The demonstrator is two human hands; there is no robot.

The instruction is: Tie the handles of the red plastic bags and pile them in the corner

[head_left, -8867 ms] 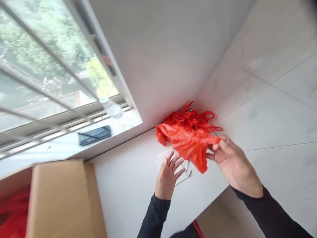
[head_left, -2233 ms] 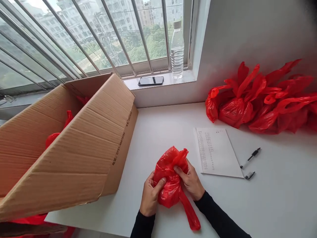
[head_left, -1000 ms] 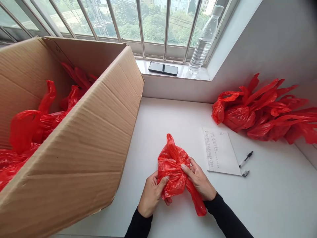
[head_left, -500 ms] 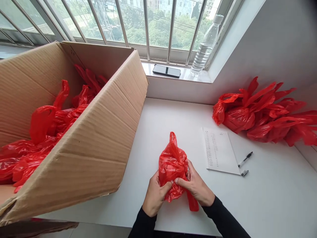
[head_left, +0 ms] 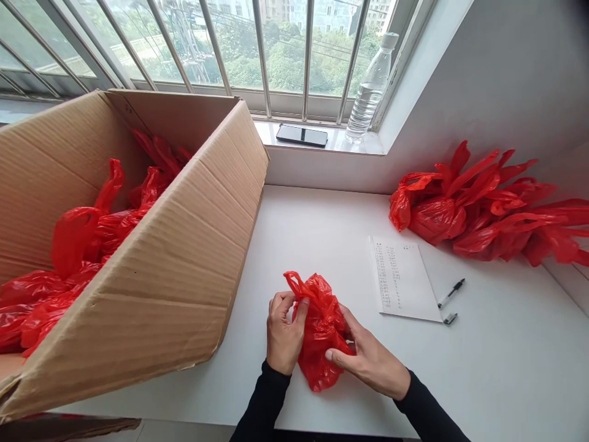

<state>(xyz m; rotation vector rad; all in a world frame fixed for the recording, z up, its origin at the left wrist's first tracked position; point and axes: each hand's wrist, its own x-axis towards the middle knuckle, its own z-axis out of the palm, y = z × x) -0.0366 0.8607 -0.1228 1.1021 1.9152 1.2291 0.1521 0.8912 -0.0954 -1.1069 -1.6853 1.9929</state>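
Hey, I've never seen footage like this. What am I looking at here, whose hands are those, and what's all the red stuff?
There is no machine here. A person wears a camera on the head, so this single picture looks forward and down at their own two bare hands. The left hand and the right hand both grip one crumpled red plastic bag over a white table. On the table lie a printed sheet, a pen and a pile of red bags against the wall. An open cardboard box on the left holds more red bags. A phone and a water bottle are on the windowsill.
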